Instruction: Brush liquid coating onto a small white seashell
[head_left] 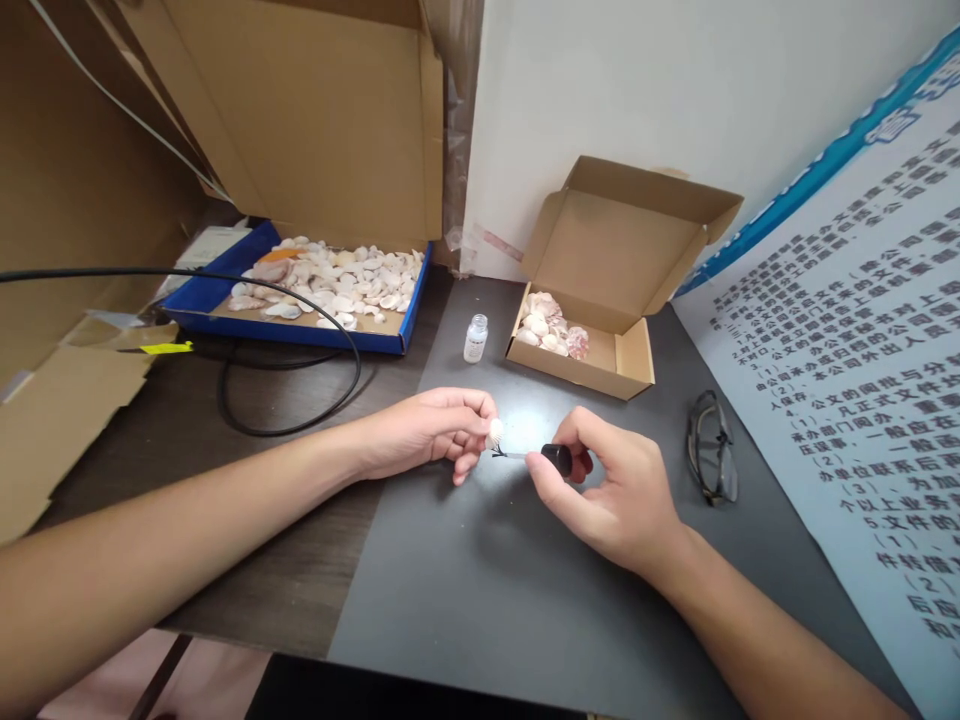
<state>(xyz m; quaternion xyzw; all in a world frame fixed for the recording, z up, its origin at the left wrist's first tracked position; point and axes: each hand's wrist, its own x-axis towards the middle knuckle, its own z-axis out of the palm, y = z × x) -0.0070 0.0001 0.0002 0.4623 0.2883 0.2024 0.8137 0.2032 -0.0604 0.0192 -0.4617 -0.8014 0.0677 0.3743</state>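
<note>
The left hand (452, 430) is pinching a white shell (494, 433), the right hand (611, 485) is pinching a brush (513, 456) by its black cap (556, 460), light strokes probably serving best.

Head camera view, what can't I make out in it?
In the head view:
- White shell: partly covered by the left hand.
- Brush tip: too small to tell whether it touches the shell.
- Black cap: partly covered by the right hand.
- Small bottle: its label print is too small to read.
- Large cardboard lid: cut off by the top edge.
</note>
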